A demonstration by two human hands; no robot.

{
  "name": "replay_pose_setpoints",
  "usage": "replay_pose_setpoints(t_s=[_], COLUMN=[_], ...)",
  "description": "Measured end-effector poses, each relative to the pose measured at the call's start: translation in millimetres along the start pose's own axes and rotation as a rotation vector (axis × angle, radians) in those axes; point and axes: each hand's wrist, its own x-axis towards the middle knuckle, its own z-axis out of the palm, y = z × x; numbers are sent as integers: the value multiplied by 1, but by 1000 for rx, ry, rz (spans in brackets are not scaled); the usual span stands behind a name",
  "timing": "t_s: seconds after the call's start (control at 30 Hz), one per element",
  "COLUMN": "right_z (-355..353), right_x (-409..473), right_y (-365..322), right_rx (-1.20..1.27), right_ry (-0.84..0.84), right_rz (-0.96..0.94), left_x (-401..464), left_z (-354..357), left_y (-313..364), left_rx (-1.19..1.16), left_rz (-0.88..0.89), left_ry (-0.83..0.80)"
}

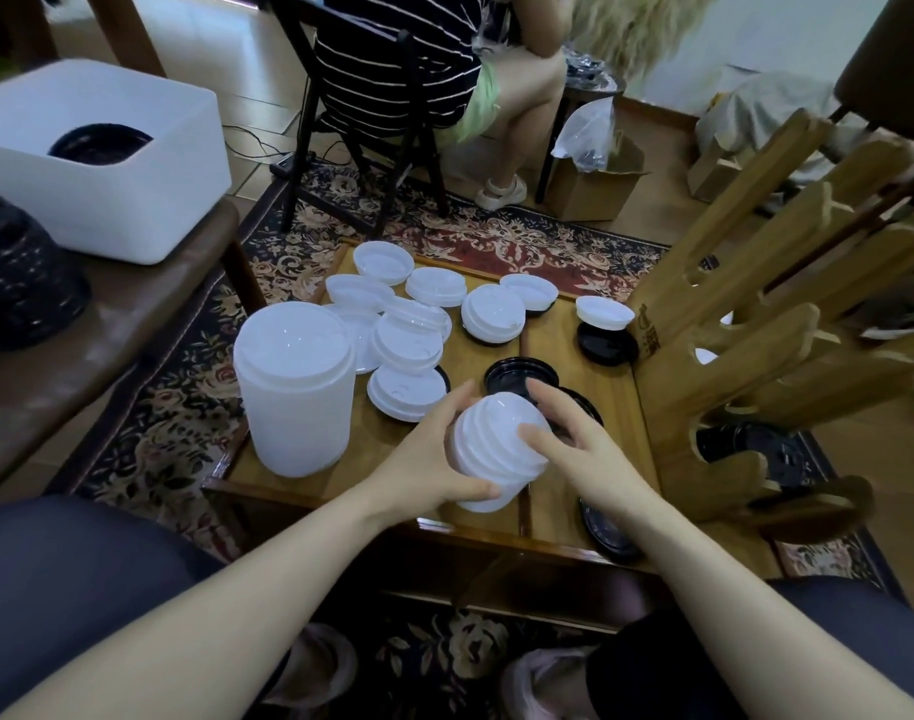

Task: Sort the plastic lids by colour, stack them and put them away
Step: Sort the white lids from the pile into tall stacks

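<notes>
Low wooden table (pixel 501 350) on patterned rug. Your short white-lid stack (pixel 496 449) is held tilted above its near edge, left hand (pixel 426 459) wrapped round the base, right hand (pixel 579 449) fingers curled on top. Squeeze unevenly and it may splay. Tall white stack (pixel 294 392) just left could topple; black lids (pixel 519 376) crowd beneath; wooden rack (pixel 777 324) blocks right.

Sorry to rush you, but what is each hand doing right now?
Left hand: grips the side of the white lid stack.
Right hand: fingers curled over the same stack's top, holding it.
</notes>
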Motion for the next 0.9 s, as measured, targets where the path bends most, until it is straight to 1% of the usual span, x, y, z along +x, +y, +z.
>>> replay_pose_setpoints(t_s=[0.07,0.13,0.27,0.33,0.4,0.47,0.53,0.63,0.77,0.9], right_z=[-1,-4,-15,-18,-14,-6,1,0,-17,-18], right_x=[1,4,19,25,24,19,15,14,17,19], right_y=[-3,-5,-13,-17,-19,-20,-20,-19,-12,-6], right_rx=[-166,-315,-407,-436,-444,-464,-494,-493,-394,-352], right_ry=[-114,-189,-394,-439,-401,-280,-210,-256,-339,-332], right_rz=[-84,-174,-231,-225,-194,-151,-132,-144,-163,-179], left_x=[1,2,3,3,3,3,2,3,3,5], left_z=[-1,-1,-3,-3,-3,-3,-3,-3,-3,-4], left_y=[0,0,0,1,1,1,1,0,1,1], left_rx=[-14,-23,-11,-5,15,29,42,63,73,58], left_rz=[-8,-13,-19,-18,-11,-8,-6,-1,-16,-27], left_ry=[-7,-17,-22,-21,-21,-23,-26,-24,-17,-21])
